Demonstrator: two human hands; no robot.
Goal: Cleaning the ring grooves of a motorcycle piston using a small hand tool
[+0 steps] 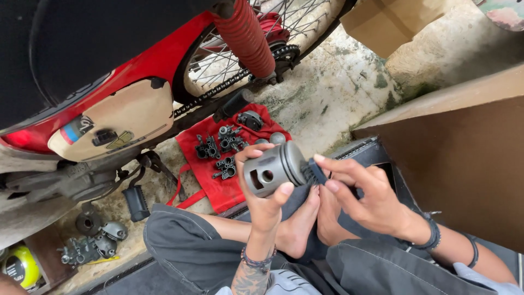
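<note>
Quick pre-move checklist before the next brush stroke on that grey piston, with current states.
1. Left hand grips the grey metal cylindrical piston firmly: ok, fingers wrap its skirt and thumb sits below.
2. Right hand controls the small dark-bristled brush: ok, pinched between thumb and fingers.
3. Brush touches the piston crown: ok, bristles meet its top end.
4. Crown surface clean: cannot tell, it faces away from the head camera.
5. Loose dark engine parts kept off the dirt: ok, they lie on the red cloth on the concrete floor.
6. Bare feet clear of a drop: not ok, they sit directly below the piston.
</note>
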